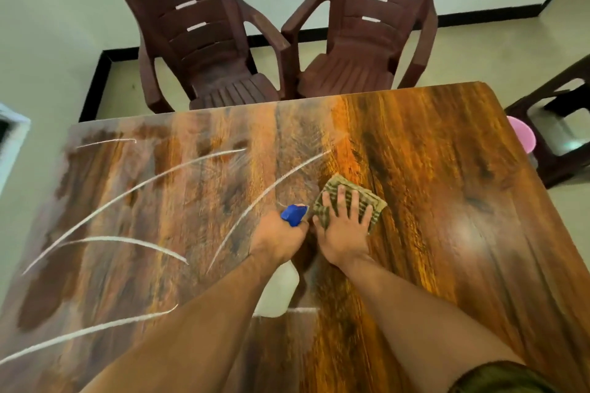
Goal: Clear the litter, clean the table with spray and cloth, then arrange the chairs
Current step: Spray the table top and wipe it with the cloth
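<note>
A wood-grain table (431, 201) fills the view, its left half marked with curved white streaks. My left hand (281, 238) grips a white spray bottle (281, 290) with a blue nozzle (293, 214), held just above the table's middle. Right beside it my right hand (344, 226) presses flat, fingers spread, on a folded green checked cloth (367, 198) lying on the tabletop. Two brown plastic chairs stand at the far edge, the left chair (198, 35) and the right chair (367, 41), side by side and facing the table.
A dark stool (562, 134) stands off the table's right side with a pink bucket (523, 137) beside it. A white object (9, 137) shows at the left edge. Pale floor and a black skirting run behind the chairs.
</note>
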A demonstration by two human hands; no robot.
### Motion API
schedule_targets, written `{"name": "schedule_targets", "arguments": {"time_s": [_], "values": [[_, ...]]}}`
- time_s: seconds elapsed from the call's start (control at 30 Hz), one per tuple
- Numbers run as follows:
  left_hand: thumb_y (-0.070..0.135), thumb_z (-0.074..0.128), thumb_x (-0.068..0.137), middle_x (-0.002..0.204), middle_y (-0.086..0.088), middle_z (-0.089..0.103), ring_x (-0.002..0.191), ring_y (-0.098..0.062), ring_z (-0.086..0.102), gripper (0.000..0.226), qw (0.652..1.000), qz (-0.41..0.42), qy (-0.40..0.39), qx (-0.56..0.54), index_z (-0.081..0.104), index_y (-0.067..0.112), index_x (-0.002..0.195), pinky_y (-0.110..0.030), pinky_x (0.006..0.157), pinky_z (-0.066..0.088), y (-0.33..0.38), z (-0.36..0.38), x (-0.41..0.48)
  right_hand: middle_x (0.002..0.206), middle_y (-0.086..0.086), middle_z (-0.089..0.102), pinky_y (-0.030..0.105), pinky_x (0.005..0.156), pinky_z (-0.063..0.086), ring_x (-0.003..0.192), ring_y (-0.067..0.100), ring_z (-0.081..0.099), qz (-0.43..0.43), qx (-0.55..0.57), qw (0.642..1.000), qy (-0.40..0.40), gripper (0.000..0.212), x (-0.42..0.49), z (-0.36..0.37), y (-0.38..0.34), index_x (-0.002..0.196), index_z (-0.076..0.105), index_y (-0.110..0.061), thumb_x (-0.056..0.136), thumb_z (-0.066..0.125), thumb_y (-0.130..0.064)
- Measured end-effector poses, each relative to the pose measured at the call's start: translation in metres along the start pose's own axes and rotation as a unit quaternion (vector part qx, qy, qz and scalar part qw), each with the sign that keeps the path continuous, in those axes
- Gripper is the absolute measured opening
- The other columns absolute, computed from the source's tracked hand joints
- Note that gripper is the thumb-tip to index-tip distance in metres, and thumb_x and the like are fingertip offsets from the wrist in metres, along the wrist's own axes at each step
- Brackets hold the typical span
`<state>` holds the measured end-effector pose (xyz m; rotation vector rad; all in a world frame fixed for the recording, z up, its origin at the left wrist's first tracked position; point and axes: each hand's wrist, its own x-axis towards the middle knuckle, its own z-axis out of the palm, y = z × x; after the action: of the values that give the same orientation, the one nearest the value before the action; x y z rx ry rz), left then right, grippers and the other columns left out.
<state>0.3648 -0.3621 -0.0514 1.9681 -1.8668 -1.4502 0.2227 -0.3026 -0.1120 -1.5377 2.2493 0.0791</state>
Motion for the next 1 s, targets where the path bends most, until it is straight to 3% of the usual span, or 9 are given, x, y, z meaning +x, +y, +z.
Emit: {"name": "schedule_targets", "arguments": {"time_s": [0.13, 0.27, 0.4, 0.53, 0.67, 0.77, 0.87, 0.93, 1.0], "values": [[0.036, 0.07, 0.087, 0.072, -0.005, 0.065, 0.066, -0.022, 0.063, 0.026, 1.0, 0.006, 0.014, -0.017, 0.061, 0.013, 0.08, -0.036, 0.061, 0.054, 0.023, -0.008, 0.027, 0.168, -0.003, -0.003, 0.056, 0.121, -0.011, 0.152, 0.024, -0.02, -0.26, -0.07, 0.962, -0.047, 0.065, 0.03, -0.006, -0.002, 0.159, 0.006, -0.03, 0.102, 0.027, -0.052], [0.03, 0.073, 0.085, 0.066, -0.004, 0.061, 0.06, -0.018, 0.057, 0.025, 0.998, 0.01, 0.022, -0.065, 0.059, 0.014, 0.072, -0.039, 0.06, 0.051, 0.044, -0.02, 0.05, 0.166, -0.007, -0.015, 0.053, 0.118, -0.019, 0.152, 0.022, -0.021, -0.075, -0.001, 0.997, 0.007, 0.063, 0.064, -0.01, 0.005, 0.159, -0.002, -0.036, 0.103, 0.019, -0.057], [0.026, 0.069, 0.085, 0.058, 0.0, 0.053, 0.054, -0.016, 0.049, 0.029, 0.997, 0.036, 0.022, -0.058, 0.052, 0.016, 0.064, -0.035, 0.055, 0.045, 0.062, -0.032, 0.07, 0.168, -0.006, -0.01, 0.053, 0.12, -0.015, 0.153, 0.022, -0.018, -0.112, -0.023, 0.993, 0.014, 0.064, 0.077, -0.015, 0.008, 0.159, -0.001, -0.038, 0.102, 0.02, -0.058], [0.027, 0.067, 0.083, 0.058, 0.0, 0.047, 0.054, -0.018, 0.045, 0.028, 0.997, 0.043, 0.043, -0.054, 0.048, 0.016, 0.066, -0.031, 0.055, 0.041, 0.072, -0.04, 0.091, 0.167, -0.008, -0.013, 0.052, 0.119, -0.016, 0.152, 0.02, -0.019, -0.066, -0.005, 0.998, 0.016, 0.063, 0.109, -0.028, 0.014, 0.159, 0.0, -0.039, 0.102, 0.017, -0.059], [0.043, 0.066, 0.073, 0.063, 0.002, 0.053, 0.055, -0.014, 0.05, 0.029, 0.995, 0.062, 0.037, -0.064, 0.055, 0.017, 0.078, -0.03, 0.055, 0.044, 0.077, -0.049, 0.11, 0.167, -0.007, -0.013, 0.05, 0.12, -0.017, 0.152, 0.02, -0.021, -0.18, -0.054, 0.982, 0.001, 0.065, 0.135, -0.042, 0.017, 0.159, -0.002, -0.037, 0.102, 0.019, -0.059], [0.032, 0.069, 0.085, 0.056, 0.009, 0.047, 0.047, -0.006, 0.042, 0.028, 0.993, 0.082, 0.048, -0.075, 0.05, 0.022, 0.068, -0.02, 0.049, 0.037, 0.081, -0.057, 0.122, 0.167, -0.01, -0.012, 0.047, 0.12, -0.017, 0.151, 0.018, -0.021, -0.264, -0.091, 0.96, -0.025, 0.064, 0.159, -0.061, 0.036, 0.158, -0.002, -0.041, 0.102, 0.02, -0.059], [0.024, 0.067, 0.09, 0.054, 0.008, 0.042, 0.044, -0.005, 0.039, 0.033, 0.992, 0.091, 0.053, -0.071, 0.045, 0.022, 0.066, -0.013, 0.043, 0.031, 0.081, -0.064, 0.128, 0.168, -0.004, -0.013, 0.052, 0.121, -0.014, 0.153, 0.023, -0.018, -0.05, -0.029, 0.998, 0.016, 0.063, 0.191, -0.069, 0.031, 0.159, -0.003, -0.035, 0.103, 0.017, -0.056], [0.023, 0.066, 0.091, 0.055, 0.007, 0.042, 0.046, -0.007, 0.04, 0.033, 0.991, 0.094, 0.059, -0.069, 0.044, 0.021, 0.067, -0.013, 0.043, 0.031, 0.083, -0.071, 0.132, 0.168, 0.002, -0.014, 0.057, 0.12, -0.012, 0.152, 0.03, -0.017, 0.096, 0.022, 0.995, 0.031, 0.065, 0.213, -0.071, 0.009, 0.159, -0.006, -0.03, 0.102, 0.012, -0.056], [0.021, 0.065, 0.09, 0.052, 0.007, 0.038, 0.046, -0.007, 0.036, 0.038, 0.989, 0.1, 0.074, -0.077, 0.041, 0.021, 0.062, -0.017, 0.045, 0.03, 0.085, -0.078, 0.138, 0.168, 0.001, -0.013, 0.057, 0.119, -0.014, 0.152, 0.03, -0.017, 0.013, -0.011, 0.999, 0.034, 0.066, 0.22, -0.069, -0.012, 0.159, -0.006, -0.031, 0.102, 0.014, -0.057]]}}
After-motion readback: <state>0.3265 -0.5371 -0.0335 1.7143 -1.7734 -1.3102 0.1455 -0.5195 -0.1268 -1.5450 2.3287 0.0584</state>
